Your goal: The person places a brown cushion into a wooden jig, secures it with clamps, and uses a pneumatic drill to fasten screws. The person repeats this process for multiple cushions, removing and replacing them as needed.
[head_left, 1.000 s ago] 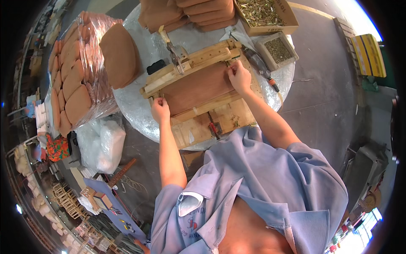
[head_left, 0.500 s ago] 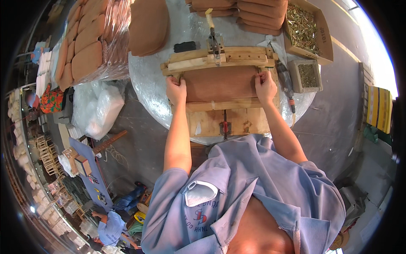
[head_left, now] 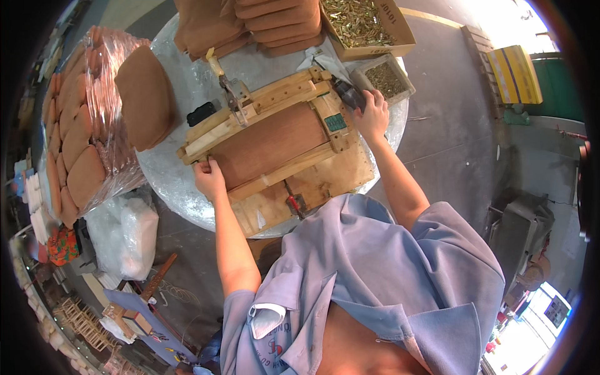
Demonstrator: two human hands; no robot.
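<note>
A brown panel (head_left: 269, 144) lies in a wooden clamping jig (head_left: 262, 103), which sits at an angle on the plastic-wrapped round table. A toggle clamp (head_left: 230, 97) with a yellowish handle stands at the jig's far side, and a second clamp with red on it (head_left: 294, 201) is on the near side. With its fingers pinched, my left hand (head_left: 210, 179) grips the panel's left end. My right hand (head_left: 373, 117) has its fingers curled over a dark hand-held power tool (head_left: 349, 94) beside the jig's right end. My hand partly hides the tool.
Brown padded pieces (head_left: 278, 25) are stacked at the back. Right of them stand a cardboard box of brassy metal pieces (head_left: 406, 44) and a smaller tray of fasteners (head_left: 406, 87). A single pad (head_left: 147, 97) and a wrapped pile of pads (head_left: 81, 169) are at left.
My right hand has left the panel's right end and moved to the power tool. My left hand stays at the panel's left end. The view has turned, so the jig appears tilted.
</note>
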